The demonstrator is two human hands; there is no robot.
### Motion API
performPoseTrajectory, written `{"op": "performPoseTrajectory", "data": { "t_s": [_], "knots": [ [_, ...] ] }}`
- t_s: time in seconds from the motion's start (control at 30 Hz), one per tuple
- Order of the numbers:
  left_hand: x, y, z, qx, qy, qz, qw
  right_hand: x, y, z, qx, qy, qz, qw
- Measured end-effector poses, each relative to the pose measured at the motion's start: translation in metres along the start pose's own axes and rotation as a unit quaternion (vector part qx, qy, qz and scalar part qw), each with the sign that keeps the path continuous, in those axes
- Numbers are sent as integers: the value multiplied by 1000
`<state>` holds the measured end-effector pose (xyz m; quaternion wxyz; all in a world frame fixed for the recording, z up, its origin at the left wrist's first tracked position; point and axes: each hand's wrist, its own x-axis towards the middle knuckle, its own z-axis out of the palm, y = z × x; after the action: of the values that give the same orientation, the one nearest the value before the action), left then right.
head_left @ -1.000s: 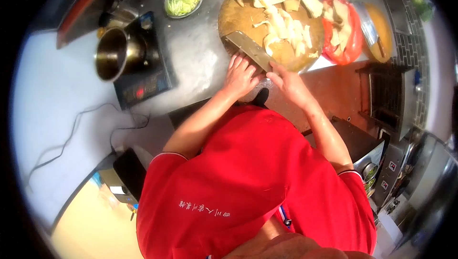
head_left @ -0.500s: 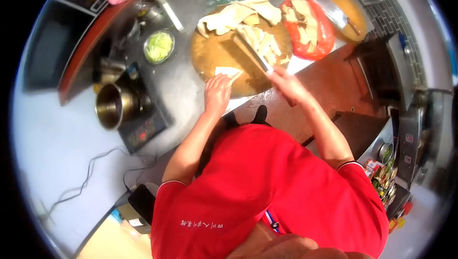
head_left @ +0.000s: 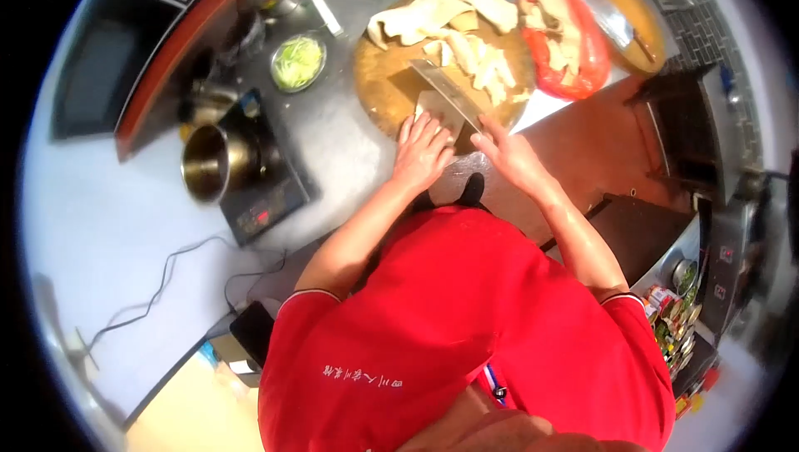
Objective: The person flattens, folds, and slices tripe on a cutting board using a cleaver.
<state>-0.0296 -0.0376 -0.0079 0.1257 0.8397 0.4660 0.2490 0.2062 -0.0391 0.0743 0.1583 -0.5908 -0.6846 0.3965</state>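
On the round wooden board point(head_left: 379, 86), my left hand point(head_left: 423, 152) presses a pale piece point(head_left: 433, 105) down near the front edge, fingertips on it. My right hand point(head_left: 509, 152) grips the handle of a cleaver point(head_left: 448, 88), whose blade points up and left, close over the pale piece. Cut pale strips point(head_left: 483, 62) lie beyond the blade. Larger pale sheets point(head_left: 437, 12) rest along the board's far side.
A red bag point(head_left: 589, 52) of pale pieces lies right of the board, beside a second board point(head_left: 645, 15) bearing another cleaver point(head_left: 612, 21). To the left are a bowl of shredded greens point(head_left: 298, 63) and a metal pot point(head_left: 208, 163) by a cooker point(head_left: 270, 206).
The cleaver was over the front edge, then lifted toward the strips, and is now back near my left hand. My left hand moved onto a pale piece at the board's front. The view also shifted.
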Motion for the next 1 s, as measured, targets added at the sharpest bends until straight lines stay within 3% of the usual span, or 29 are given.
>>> {"op": "performPoseTrajectory", "data": {
  "t_s": [0.1,0.2,0.33,0.43,0.67,0.83,1.0],
  "knots": [
    [0,-3,4,3,36,16,999,-13,-19,8,-107,-34,1,994],
    [0,-4,9,-60,9,-42,997,-27,-20,17,-190,-82,11,978],
    [-4,-5,13,-27,19,-44,998,-48,2,17,-226,-50,3,973],
    [-2,-3,14,-35,62,-43,997,-54,6,8,-227,-58,11,972],
    [-8,-11,21,-5,53,-26,998,0,-4,12,-261,-103,-1,960],
    [-5,-10,20,-1,59,-24,998,47,5,25,-198,-87,-60,974],
    [-2,-7,14,6,72,-15,997,8,19,-11,-205,-90,-18,974]
  ]
}}
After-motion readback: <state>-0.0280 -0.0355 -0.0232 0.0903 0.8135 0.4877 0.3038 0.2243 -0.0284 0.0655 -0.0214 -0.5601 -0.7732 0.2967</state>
